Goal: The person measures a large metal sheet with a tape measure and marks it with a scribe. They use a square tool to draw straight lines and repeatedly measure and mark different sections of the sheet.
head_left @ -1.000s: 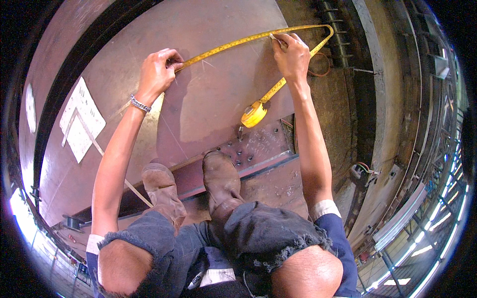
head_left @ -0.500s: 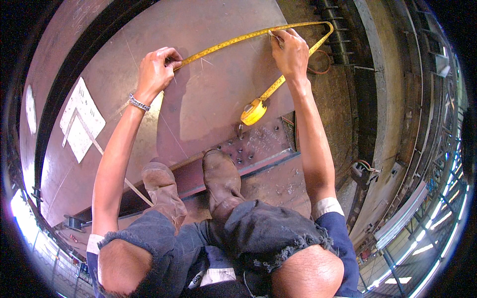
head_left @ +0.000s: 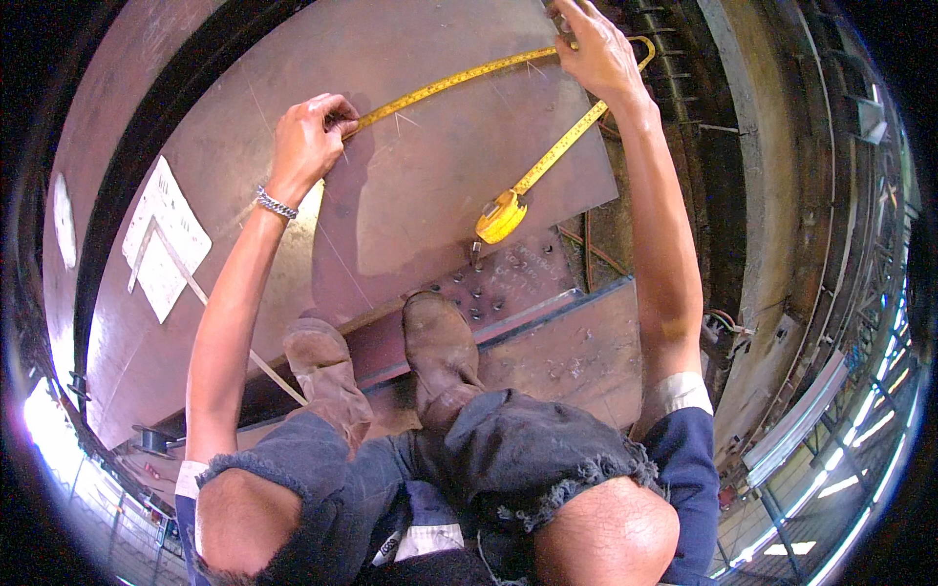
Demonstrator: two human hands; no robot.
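The left hand (head_left: 315,137) pinches the tape (head_left: 456,76) above the plate (head_left: 430,176); the right hand (head_left: 598,54) meets it by the right edge, its grip unclear. The case (head_left: 501,220) lies near the near edge. Straightening the bowed blade flat should give truer readings.

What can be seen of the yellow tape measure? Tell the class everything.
The tape measure has a rounded yellow case and a thin, metal-looking yellow blade with dark markings. The case sits on the brownish metal plate. The drawn-out blade runs up and right, bends sharply back, then arcs left to the left hand, which pinches it. The right hand hides part of it near the bend; contact is unclear.
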